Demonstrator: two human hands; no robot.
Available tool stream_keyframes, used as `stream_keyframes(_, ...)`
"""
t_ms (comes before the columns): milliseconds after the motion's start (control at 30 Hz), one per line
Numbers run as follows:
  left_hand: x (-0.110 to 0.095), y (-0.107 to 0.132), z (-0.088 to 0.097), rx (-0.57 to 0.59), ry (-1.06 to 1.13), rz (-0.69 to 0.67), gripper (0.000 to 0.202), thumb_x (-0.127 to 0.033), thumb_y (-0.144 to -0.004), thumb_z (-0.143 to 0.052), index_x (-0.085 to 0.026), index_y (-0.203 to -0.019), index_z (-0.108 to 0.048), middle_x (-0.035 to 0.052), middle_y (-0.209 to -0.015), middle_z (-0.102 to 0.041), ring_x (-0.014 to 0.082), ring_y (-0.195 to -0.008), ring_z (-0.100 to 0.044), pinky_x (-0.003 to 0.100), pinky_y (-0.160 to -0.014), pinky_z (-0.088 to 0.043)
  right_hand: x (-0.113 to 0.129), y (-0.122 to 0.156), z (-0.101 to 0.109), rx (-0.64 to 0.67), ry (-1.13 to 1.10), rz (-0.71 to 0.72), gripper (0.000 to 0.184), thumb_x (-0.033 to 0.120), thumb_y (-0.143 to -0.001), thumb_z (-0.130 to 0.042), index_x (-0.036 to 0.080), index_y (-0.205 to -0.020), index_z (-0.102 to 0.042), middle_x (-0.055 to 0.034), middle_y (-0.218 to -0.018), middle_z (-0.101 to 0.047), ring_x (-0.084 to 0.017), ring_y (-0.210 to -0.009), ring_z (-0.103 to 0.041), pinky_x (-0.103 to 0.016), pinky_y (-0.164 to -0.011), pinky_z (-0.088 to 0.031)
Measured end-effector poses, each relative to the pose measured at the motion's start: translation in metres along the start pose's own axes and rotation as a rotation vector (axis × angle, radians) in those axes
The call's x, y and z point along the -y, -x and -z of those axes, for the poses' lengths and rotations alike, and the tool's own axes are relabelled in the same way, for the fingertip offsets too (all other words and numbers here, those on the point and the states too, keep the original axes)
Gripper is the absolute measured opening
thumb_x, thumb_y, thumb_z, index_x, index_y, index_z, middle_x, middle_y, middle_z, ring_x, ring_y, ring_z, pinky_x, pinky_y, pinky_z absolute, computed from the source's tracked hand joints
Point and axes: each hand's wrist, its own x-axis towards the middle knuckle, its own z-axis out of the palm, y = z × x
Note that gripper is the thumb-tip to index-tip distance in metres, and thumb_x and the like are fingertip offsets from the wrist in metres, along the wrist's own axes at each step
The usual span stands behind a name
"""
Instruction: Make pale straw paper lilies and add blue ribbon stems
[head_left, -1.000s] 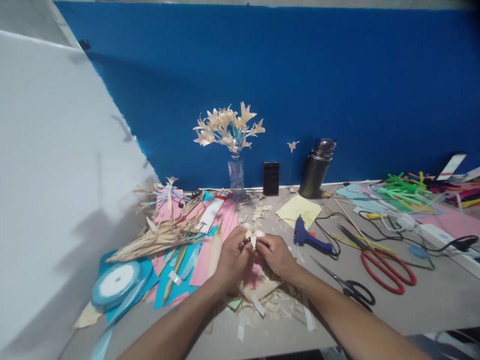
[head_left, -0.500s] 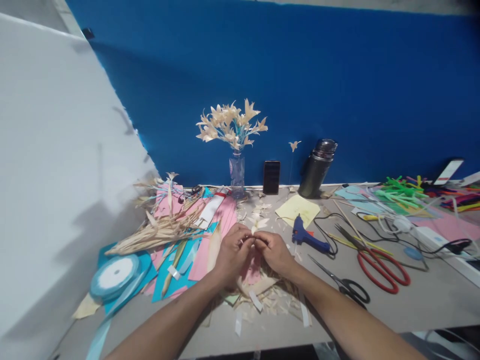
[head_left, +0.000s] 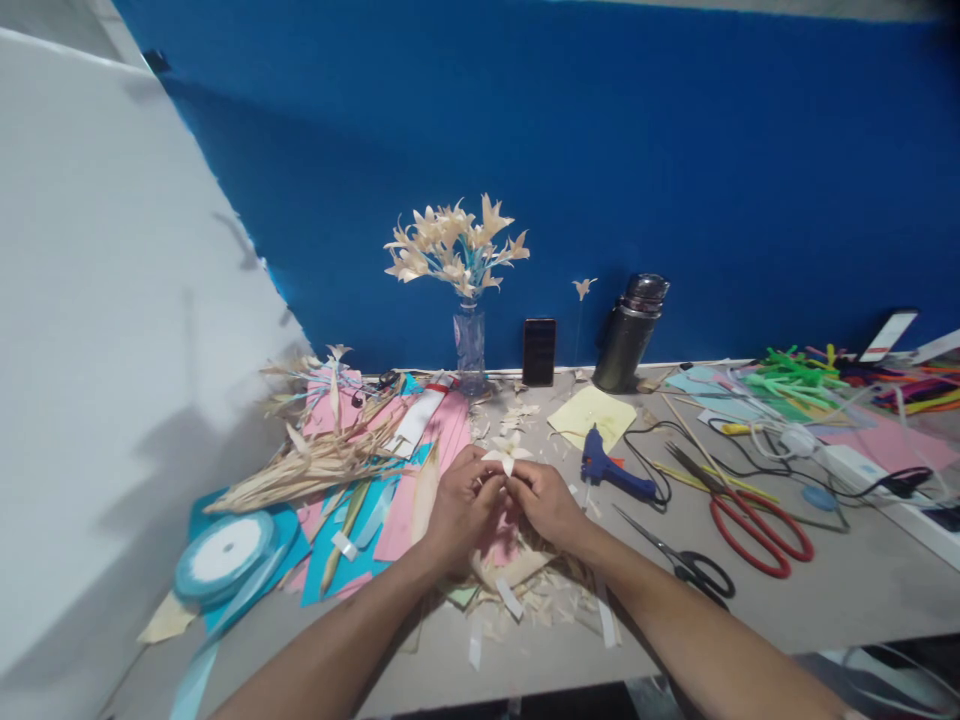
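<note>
My left hand point(head_left: 459, 508) and my right hand point(head_left: 545, 502) meet over the middle of the desk, fingers pinched together. Between them they hold a small cream paper flower point(head_left: 507, 451) whose petals stick up above the fingertips. Under my hands lie pink paper sheets point(head_left: 448, 440) and a heap of cream paper scraps point(head_left: 541, 598). A clear vase of finished cream flowers point(head_left: 454, 245) stands at the back against the blue wall.
A blue glue gun point(head_left: 604, 467), black scissors point(head_left: 686, 565) and red-handled scissors point(head_left: 754, 518) lie right of my hands. A light-blue ribbon spool point(head_left: 222, 550) and dried leaf strips point(head_left: 315, 463) are left. A phone point(head_left: 539, 351), a metal flask point(head_left: 628, 333) and coloured pipe cleaners point(head_left: 806, 380) sit behind.
Half a second ago the flower was tucked down between my fingers; now its petals show above them again. Both hands stay together in the same spot.
</note>
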Motion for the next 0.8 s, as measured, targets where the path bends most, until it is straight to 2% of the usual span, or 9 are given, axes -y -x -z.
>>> stream_keyframes(300, 0.0029, 0.0005, -0.0003, 0.033, 0.006, -0.007, 0.015, -0.017, -0.087, -0.058, -0.020, -0.077, -0.070, 0.0027, -0.084, -0.061, 0.0170, -0.080, -0.059, 0.029, -0.074, -0.046, -0.0050, -0.0001, 0.0005, 0.011, 0.033, 0.014, 0.024, 0.018, -0.090, -0.051, 0.019, -0.085, -0.075, -0.0030, -0.080, -0.073, -0.018, -0.075, -0.064, -0.026, -0.072, -0.046)
stream_keyframes(567, 0.0001, -0.0006, 0.0022, 0.030, 0.017, 0.001, 0.015, -0.020, -0.087, -0.058, -0.019, -0.079, -0.070, 0.0036, -0.083, -0.063, 0.0182, -0.080, -0.060, 0.029, -0.073, -0.047, -0.0042, -0.0001, -0.0006, 0.023, 0.010, 0.029, 0.024, 0.018, -0.091, -0.051, 0.018, -0.092, -0.075, -0.0042, -0.086, -0.075, -0.019, -0.079, -0.066, -0.027, -0.076, -0.048)
stream_keyframes(700, 0.0015, -0.0004, 0.0032, 0.005, 0.015, 0.038, 0.016, -0.021, -0.085, -0.058, -0.020, -0.072, -0.066, 0.0028, -0.078, -0.062, 0.0181, -0.074, -0.059, 0.029, -0.069, -0.047, 0.0002, 0.0001, -0.0030, 0.016, -0.017, 0.045, 0.024, 0.020, -0.092, -0.051, 0.019, -0.082, -0.073, -0.0026, -0.081, -0.074, -0.017, -0.074, -0.064, -0.026, -0.071, -0.047)
stream_keyframes(800, 0.0080, -0.0002, 0.0035, 0.021, 0.050, 0.096, 0.019, -0.031, -0.086, -0.060, -0.020, -0.071, -0.066, 0.0030, -0.075, -0.062, 0.0190, -0.069, -0.059, 0.029, -0.064, -0.047, -0.0014, -0.0018, -0.0059, -0.006, 0.029, 0.007, 0.025, 0.020, -0.091, -0.052, 0.019, -0.073, -0.071, -0.0012, -0.070, -0.070, -0.016, -0.067, -0.062, -0.024, -0.065, -0.046)
